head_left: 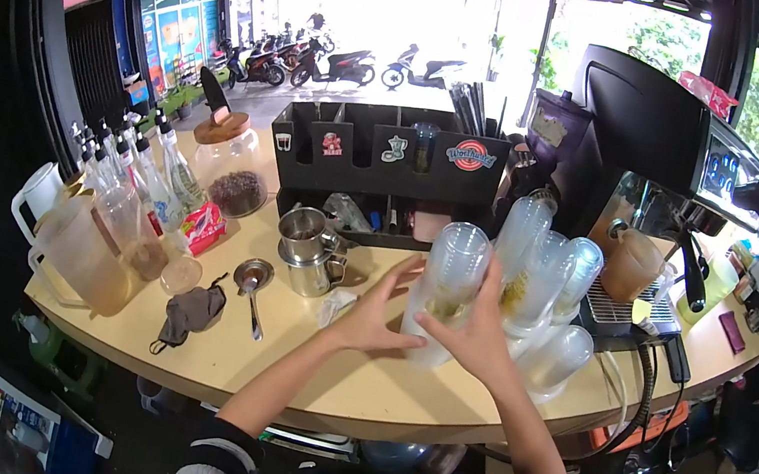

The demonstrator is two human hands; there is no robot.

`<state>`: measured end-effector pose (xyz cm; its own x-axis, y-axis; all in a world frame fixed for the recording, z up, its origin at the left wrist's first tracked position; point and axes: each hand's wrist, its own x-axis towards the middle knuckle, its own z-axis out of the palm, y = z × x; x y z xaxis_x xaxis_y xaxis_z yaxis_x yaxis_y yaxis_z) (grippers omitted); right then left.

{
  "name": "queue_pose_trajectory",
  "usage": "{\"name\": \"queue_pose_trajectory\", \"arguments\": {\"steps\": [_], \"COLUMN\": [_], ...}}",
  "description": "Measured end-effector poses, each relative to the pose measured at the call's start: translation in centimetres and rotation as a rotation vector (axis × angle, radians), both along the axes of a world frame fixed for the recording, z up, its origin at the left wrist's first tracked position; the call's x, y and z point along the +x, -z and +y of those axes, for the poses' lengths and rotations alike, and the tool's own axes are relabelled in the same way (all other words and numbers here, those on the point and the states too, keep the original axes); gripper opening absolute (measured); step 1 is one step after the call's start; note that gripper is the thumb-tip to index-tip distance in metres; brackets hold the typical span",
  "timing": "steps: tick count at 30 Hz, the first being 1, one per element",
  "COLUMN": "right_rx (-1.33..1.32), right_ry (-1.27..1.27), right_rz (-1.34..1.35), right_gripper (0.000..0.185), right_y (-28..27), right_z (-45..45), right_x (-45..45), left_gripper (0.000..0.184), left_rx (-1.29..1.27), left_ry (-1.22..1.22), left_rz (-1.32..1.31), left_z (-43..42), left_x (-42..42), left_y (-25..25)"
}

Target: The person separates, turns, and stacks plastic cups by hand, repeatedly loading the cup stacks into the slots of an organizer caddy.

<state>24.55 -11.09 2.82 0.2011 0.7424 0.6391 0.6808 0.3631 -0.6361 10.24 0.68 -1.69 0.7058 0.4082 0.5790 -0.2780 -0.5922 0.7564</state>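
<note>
A tall stack of clear plastic cups (pixel 455 271) stands upside down on the light wooden counter. My left hand (pixel 377 310) is at its left side, thumb and fingers spread around it. On the other side my right hand (pixel 477 327) presses against the stack, its thumb lying across the front. Both hands hold the stack between them. More stacked clear cups (pixel 538 285) stand close on the right, with a shorter stack (pixel 556 358) in front of them. Steel pitchers (pixel 311 271) sit left of my hands.
A black organizer (pixel 348 155) stands behind the cups. At the right is an espresso machine (pixel 644 121). On the left are syrup bottles (pixel 146 181), a plastic jug (pixel 83 251), a glass jar (pixel 238 174), a dark mask (pixel 191 314) and a spoon (pixel 255 309).
</note>
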Motion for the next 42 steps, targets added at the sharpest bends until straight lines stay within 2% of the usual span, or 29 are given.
{"name": "queue_pose_trajectory", "arguments": {"steps": [1,3,9,13,19,25,28,30,31,33,35,36,38,40,41,42], "right_rx": [-0.006,-0.15,-0.096,-0.088,0.003,0.091,0.106,0.203,0.207,0.08,0.068,0.056,0.056,0.088,0.093,0.165], "right_ry": [-0.004,-0.006,0.015,0.012,0.041,0.024,0.05,0.078,0.073,0.118,0.069,0.03,0.008,-0.1,-0.104,-0.145], "right_rz": [-0.003,-0.032,-0.032,-0.003,-0.03,-0.096,-0.14,-0.334,-0.336,-0.572,-0.615,-0.658,-0.653,-0.448,-0.449,-0.294], "right_gripper": [0.105,0.12,0.117,0.114,0.11,0.106,0.103,0.098,0.098,0.094,0.095,0.096,0.097,0.09,0.09,0.075], "right_y": [0.3,0.7,0.9,1.0,0.3,-2.5,-4.8,-6.2,-7.2,-8.7,-9.0,-9.0,-8.9,-9.1,-9.0,-8.7], "right_z": [-0.1,0.0,0.5,0.6,1.1,1.1,0.7,0.6,0.4,0.4,1.4,1.8,2.6,3.0,3.3,3.6], "right_x": [0.1,0.4,0.7,0.5,0.7,0.3,-0.3,-0.6,-1.2,-2.6,-3.7,-4.3,-5.1,-5.8,-6.0,-6.2], "left_gripper": [0.094,0.098,0.09,0.09,0.098,0.11,0.112,0.113,0.111,0.108,0.097,0.097,0.09,0.083,0.082,0.081], "left_rx": [-0.006,-0.143,-0.178,-0.221,-0.256,-0.194,-0.169,-0.207,-0.198,-0.139,-0.045,-0.048,-0.146,-0.171,-0.229,-0.285], "left_ry": [-0.004,-0.043,-0.154,-0.131,-0.089,-0.045,-0.09,-0.01,-0.024,-0.002,-0.009,-0.018,-0.102,-0.118,-0.105,-0.092], "left_rz": [-0.003,0.027,0.022,0.01,0.006,0.172,0.069,-0.187,-0.272,-0.342,-0.446,-0.442,-0.406,-0.448,-0.472,-0.499], "left_z": [-0.4,-0.9,-0.5,-0.4,-0.9,-1.1,0.9,1.9,1.6,1.2,1.5,1.7,2.2,3.5,4.2,4.8], "left_x": [0.7,1.9,3.3,3.3,3.0,1.2,-0.2,-1.3,-2.0,-3.5,-5.0,-5.7,-7.2,-8.3,-8.9,-9.5], "left_y": [0.7,1.8,3.0,3.3,2.1,-1.4,-2.7,-4.2,-5.4,-8.1,-9.5,-9.6,-9.8,-8.8,-8.1,-7.6]}}
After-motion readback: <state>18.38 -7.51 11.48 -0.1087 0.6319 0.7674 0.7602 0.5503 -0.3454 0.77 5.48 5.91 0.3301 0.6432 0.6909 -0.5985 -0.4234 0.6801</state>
